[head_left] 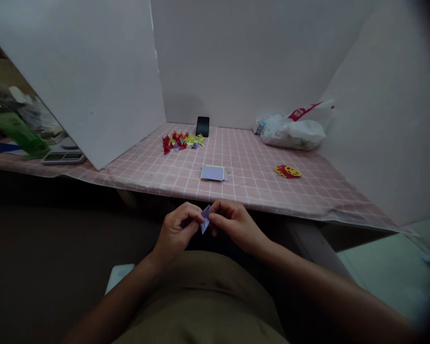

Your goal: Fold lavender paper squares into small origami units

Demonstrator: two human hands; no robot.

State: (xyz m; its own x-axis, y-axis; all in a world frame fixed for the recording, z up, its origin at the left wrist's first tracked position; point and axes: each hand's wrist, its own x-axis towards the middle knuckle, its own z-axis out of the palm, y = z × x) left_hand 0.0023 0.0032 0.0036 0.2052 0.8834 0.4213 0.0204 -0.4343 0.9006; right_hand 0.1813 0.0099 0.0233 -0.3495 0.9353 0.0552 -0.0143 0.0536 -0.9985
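The left hand (177, 228) and right hand (236, 225), close together, both pinch a small lilac folded paper (205, 223) between their fingertips, above the lap and before the near edge of the pink checked tabletop (157, 180). Beyond lies a paper stack (212, 173); farther back, multicoloured origami figures (181, 140) beside a smartphone (202, 126); at right, red-and-yellow openwork pieces (288, 171) and a plastic bag (292, 134).
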